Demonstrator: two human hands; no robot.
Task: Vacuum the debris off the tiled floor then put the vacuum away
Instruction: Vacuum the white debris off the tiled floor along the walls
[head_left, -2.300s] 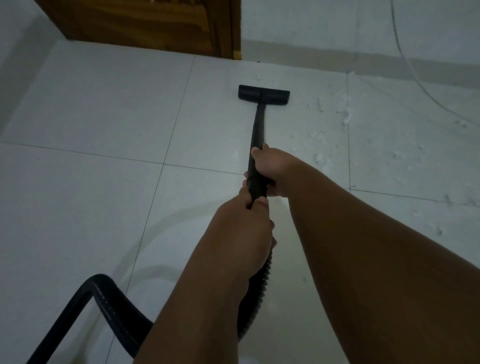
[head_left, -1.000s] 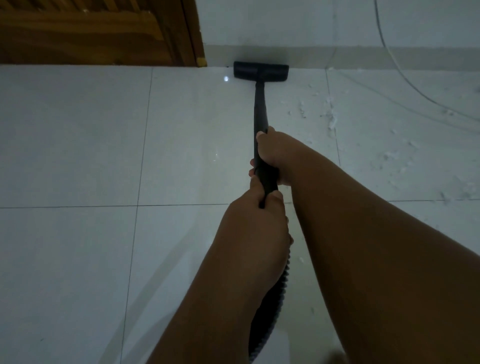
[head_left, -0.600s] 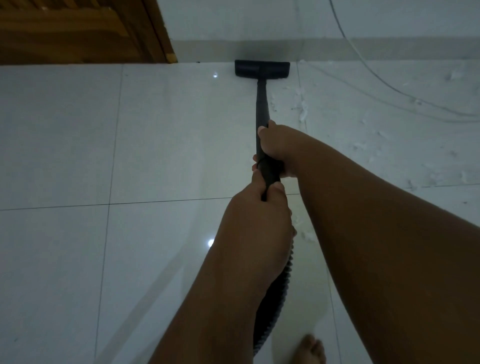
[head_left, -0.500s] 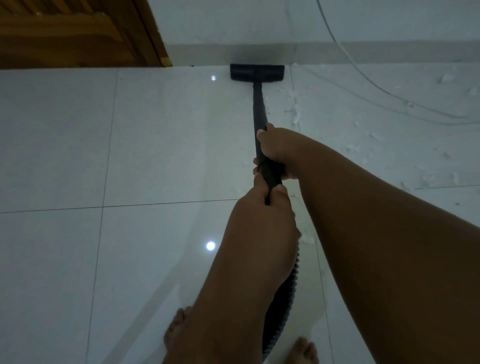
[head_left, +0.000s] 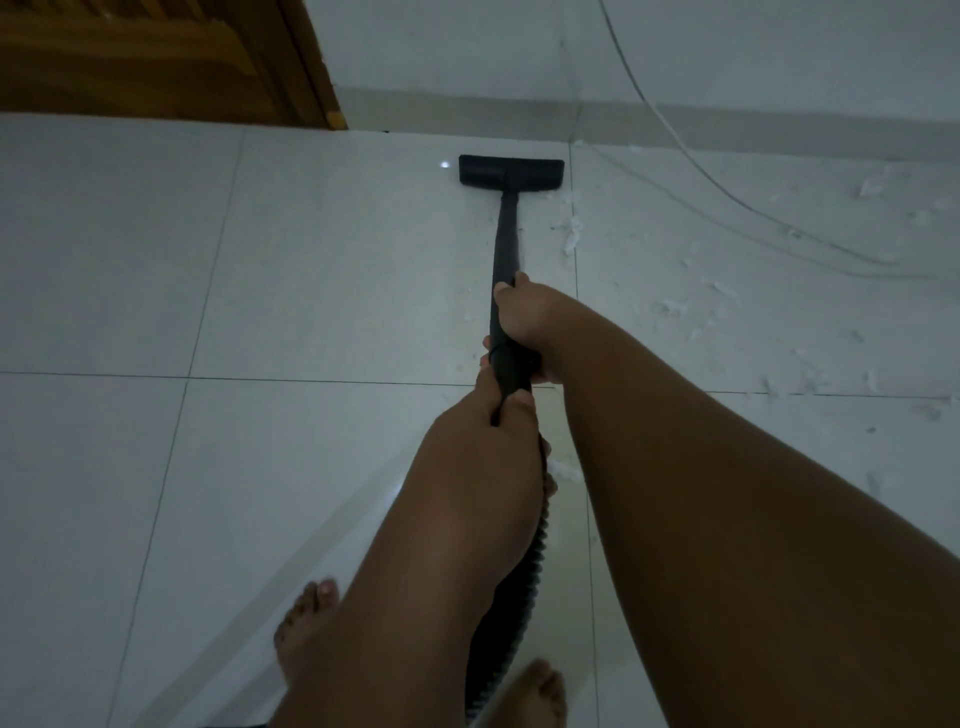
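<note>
A black vacuum wand (head_left: 506, 234) runs away from me to a flat black floor head (head_left: 511, 171) resting on the white tiled floor (head_left: 311, 291), a little short of the far wall. My right hand (head_left: 524, 322) grips the wand further up. My left hand (head_left: 493, 431) grips it just behind, where the ribbed black hose (head_left: 511, 597) begins. White debris (head_left: 571, 234) lies right of the head, and more scraps (head_left: 675, 306) are scattered over the right-hand tiles.
A wooden door (head_left: 156, 62) stands at the top left. A thin grey cable (head_left: 737, 202) trails from the wall (head_left: 467, 52) across the floor on the right. Two bare feet (head_left: 304, 629) show at the bottom edge.
The floor head has come back from the wall's base towards me. Both hands keep the same grip. The bare feet have come further into view.
</note>
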